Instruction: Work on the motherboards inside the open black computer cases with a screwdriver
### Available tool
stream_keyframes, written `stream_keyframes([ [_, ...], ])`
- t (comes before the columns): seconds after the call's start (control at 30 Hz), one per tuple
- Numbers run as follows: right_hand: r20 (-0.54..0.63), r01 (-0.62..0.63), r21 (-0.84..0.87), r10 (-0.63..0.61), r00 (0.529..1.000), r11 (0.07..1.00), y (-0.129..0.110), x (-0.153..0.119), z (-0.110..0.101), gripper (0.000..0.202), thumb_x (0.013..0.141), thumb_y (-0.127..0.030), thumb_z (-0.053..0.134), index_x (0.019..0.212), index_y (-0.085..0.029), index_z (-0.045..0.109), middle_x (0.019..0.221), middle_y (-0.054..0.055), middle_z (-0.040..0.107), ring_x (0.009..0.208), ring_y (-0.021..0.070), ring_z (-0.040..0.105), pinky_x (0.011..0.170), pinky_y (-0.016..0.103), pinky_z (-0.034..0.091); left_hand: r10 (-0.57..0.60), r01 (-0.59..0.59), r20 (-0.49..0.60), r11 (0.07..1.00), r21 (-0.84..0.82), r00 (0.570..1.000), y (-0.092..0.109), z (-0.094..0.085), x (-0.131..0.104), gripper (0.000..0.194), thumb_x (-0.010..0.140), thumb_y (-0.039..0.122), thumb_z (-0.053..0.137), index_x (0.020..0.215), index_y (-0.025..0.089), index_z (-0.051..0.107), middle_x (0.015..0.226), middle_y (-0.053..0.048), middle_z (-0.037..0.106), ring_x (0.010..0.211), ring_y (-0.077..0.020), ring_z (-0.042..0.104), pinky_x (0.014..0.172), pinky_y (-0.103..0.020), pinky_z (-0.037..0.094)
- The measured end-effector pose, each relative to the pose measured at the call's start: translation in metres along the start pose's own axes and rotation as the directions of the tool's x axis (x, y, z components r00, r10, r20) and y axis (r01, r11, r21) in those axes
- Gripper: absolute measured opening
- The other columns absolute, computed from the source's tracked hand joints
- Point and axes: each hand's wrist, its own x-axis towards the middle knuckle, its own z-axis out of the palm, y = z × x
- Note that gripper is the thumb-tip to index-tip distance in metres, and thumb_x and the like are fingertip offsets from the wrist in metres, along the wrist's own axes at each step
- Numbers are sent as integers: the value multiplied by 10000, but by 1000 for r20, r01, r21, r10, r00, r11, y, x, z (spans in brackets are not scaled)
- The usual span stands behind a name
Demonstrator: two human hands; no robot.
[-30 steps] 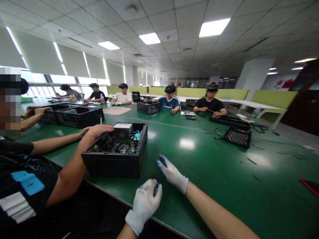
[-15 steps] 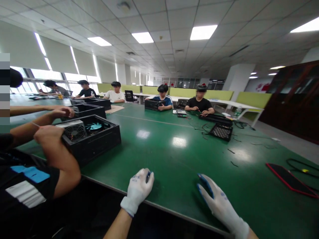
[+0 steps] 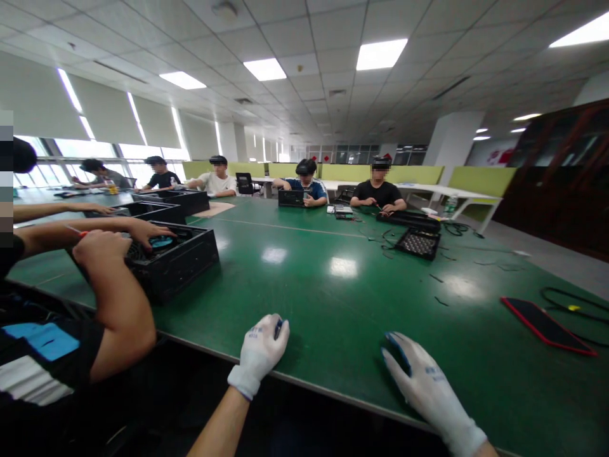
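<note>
Both of my hands wear white gloves with blue on the palm side. My left hand (image 3: 263,343) rests at the near edge of the green table (image 3: 314,304), its fingers curled in loosely and the thumb lying beside them. Nothing sticks out of it; the palm faces down and is hidden. Farther right, my right hand (image 3: 419,368) is held over the tabletop with fingers stretched forward and the thumb apart. No object shows in it. A black tablet-like panel with a red rim (image 3: 547,324) lies to its right, away from the fingers.
At left, a co-worker's hands (image 3: 143,233) work at an open black computer case (image 3: 185,266); one grips a red-handled tool (image 3: 84,234). More black cases (image 3: 190,202) stand behind. A perforated black part (image 3: 417,243) and loose cables (image 3: 566,311) lie at right. Other people sit across the table.
The co-worker's hand at left has reached into the computer case, over the fan; the silver power supply no longer shows. My hands have barely moved, and the view has shifted slightly.
</note>
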Motion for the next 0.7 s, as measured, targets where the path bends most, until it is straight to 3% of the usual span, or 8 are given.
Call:
stream_keyframes([
  [0.2,17,3,-11,-3,1000,1000,10,-2,3,541,930,-633,538,1271,-241,687,1364,177,689,1299,380,633,1136,605,482,-4,4,-4,1000,6,1000,3,-3,1,234,1043,369,503,926,224,644,885,-22,716,850,-194,699,788,-290,482],
  [0.37,22,74,-24,-73,997,997,13,-4,2,492,940,-604,501,1169,-241,741,1340,172,698,1321,391,614,1148,611,462,-9,9,10,1000,20,1000,5,-5,1,234,1045,364,507,908,224,633,872,-20,708,842,-186,695,781,-281,469],
  [0.47,36,96,-45,-94,995,994,14,-3,4,516,935,-606,523,1217,-225,729,1358,178,690,1314,382,618,1138,591,476,-11,11,5,1000,21,1000,4,-4,1,231,1044,361,506,906,224,631,874,-21,708,841,-186,692,775,-279,465],
  [0.7,36,-44,-44,46,998,998,11,-1,7,587,980,-609,505,1284,-144,695,1373,203,680,1314,354,622,1155,563,473,12,-13,-27,1000,-24,1000,-3,4,1,240,1038,381,525,894,225,637,877,-23,709,808,-182,682,754,-287,454],
])
